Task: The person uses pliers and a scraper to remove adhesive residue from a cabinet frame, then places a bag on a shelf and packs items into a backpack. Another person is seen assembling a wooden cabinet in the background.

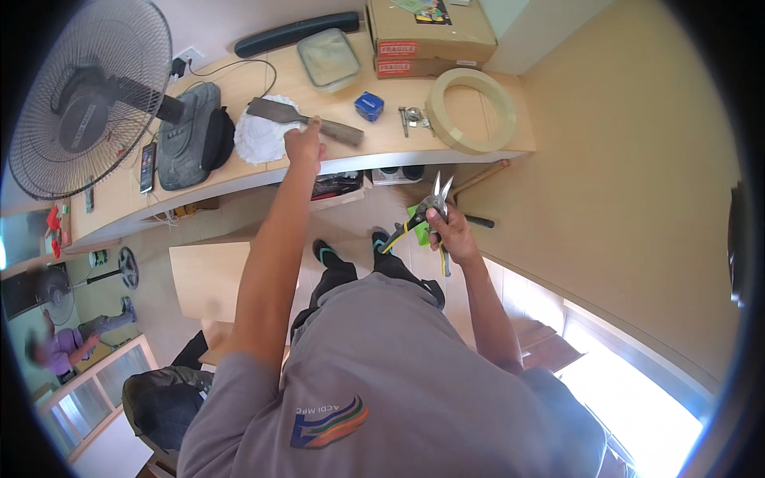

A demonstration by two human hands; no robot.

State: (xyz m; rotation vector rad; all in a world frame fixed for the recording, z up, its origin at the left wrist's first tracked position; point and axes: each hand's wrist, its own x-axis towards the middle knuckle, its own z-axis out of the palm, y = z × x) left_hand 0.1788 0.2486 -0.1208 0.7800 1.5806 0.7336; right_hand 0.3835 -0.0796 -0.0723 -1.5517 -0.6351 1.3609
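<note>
My left hand (304,146) reaches over the counter, its fingers closed at the neck of a broad chisel (341,131) with a worn wooden handle. The chisel's flat dark blade lies across a crumpled white cloth (261,143). In front of the counter's edge, my right hand (453,234) grips a pair of tin snips (433,209) with grey and yellow handles. Their jaws point up and stand apart. Right of the chisel are a small blue block-shaped thing (369,106), some metal hardware (415,117) and a large roll of pale tape (472,110).
A fan (88,103) stands at the left of the counter (231,179), near a remote (148,167). Cardboard boxes (430,36) and a plastic tub (328,60) are at the back. A wooden panel rises on the right. Another person (68,350) is at far left.
</note>
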